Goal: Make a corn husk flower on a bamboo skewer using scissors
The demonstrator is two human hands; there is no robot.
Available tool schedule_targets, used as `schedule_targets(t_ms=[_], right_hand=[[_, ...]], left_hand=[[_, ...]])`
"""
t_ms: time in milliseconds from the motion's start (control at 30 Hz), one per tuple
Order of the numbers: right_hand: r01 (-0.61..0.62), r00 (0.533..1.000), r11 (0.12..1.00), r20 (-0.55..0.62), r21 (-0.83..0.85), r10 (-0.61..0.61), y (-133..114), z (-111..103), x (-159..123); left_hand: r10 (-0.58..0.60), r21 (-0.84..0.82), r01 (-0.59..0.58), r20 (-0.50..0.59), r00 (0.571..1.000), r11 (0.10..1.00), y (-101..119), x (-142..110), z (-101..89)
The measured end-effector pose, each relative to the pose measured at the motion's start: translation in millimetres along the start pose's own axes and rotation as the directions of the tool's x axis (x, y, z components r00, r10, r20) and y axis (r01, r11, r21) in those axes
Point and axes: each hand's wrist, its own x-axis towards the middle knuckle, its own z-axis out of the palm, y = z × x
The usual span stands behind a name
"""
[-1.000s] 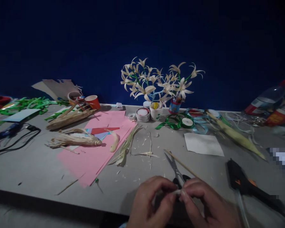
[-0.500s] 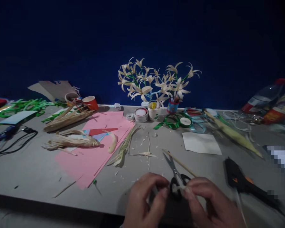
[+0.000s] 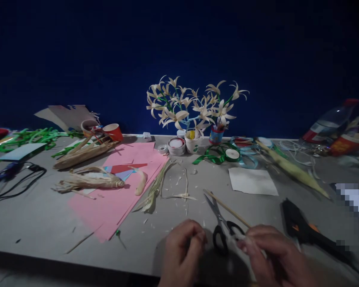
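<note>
Both hands hover over the near edge of the grey table (image 3: 42, 223). My left hand (image 3: 182, 253) has its fingers curled in a pinch; what it holds is too small to make out. My right hand (image 3: 272, 255) is closed on a thin pale strip of husk, blurred by motion. Between the hands lie black-handled scissors (image 3: 221, 227) with blades pointing away, and a thin wooden stick (image 3: 227, 207) crosses beside them.
A black glue gun (image 3: 305, 231) lies to the right. Pink paper (image 3: 122, 187) with dried corn husks (image 3: 89, 181) lies left. Husk flowers (image 3: 194, 105), cups, tape rolls (image 3: 176, 145) and green ribbon (image 3: 218, 156) stand at the back. A white paper (image 3: 253, 181), bottle (image 3: 332, 121) and cables (image 3: 14, 177) are also there.
My hands have drawn apart; one second ago their fingertips met on the pale piece, now the scissors' handles show between them. The view has shifted slightly.
</note>
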Motion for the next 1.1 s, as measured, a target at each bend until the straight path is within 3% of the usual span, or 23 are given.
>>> schedule_targets(t_ms=[100, 200, 300, 433, 700, 867, 1000, 1100], right_hand=[[-0.063, 0.998, 0.997, -0.011, 0.048, 0.063, -0.2, 4.4, 2.0], [-0.064, 0.997, 0.996, 0.034, 0.053, 0.063, -2.7, 7.8, 2.0], [-0.083, 0.993, 0.995, 0.093, 0.054, 0.078, -7.1, 6.0, 2.5], [-0.088, 0.975, 0.996, 0.206, 0.000, 0.086, -13.7, 0.2, 6.9], [0.036, 0.942, 0.988, 0.335, -0.152, 0.018, -18.5, -1.2, 15.9], [0.137, 0.937, 0.953, 0.347, -0.271, -0.035, -6.2, -8.4, 14.3], [0.068, 0.981, 0.915, 0.195, -0.399, 0.012, 10.9, -20.7, 14.8], [0.036, 0.964, 0.949, 0.262, -0.312, 0.049, 7.3, -20.5, 15.9]], left_hand=[[0.144, -0.044, -0.143, 0.021, 0.989, 0.989, 9.8, -1.7, -0.6], [0.270, 0.030, -0.269, 0.002, 0.963, 0.963, 16.8, 0.8, 4.1], [0.409, 0.126, -0.400, -0.059, 0.911, 0.908, 15.8, 5.6, 6.6], [0.524, 0.246, -0.509, 0.003, 0.852, 0.825, 15.7, 9.3, 1.5], [0.590, 0.413, -0.549, 0.035, 0.807, 0.726, 21.4, 6.2, -2.5], [0.556, 0.446, -0.526, 0.074, 0.828, 0.724, 13.7, 1.3, -6.5], [0.532, 0.424, -0.494, 0.033, 0.846, 0.760, 7.0, -1.4, -8.9], [0.529, 0.416, -0.499, 0.050, 0.847, 0.760, 6.3, -1.1, -10.1]])
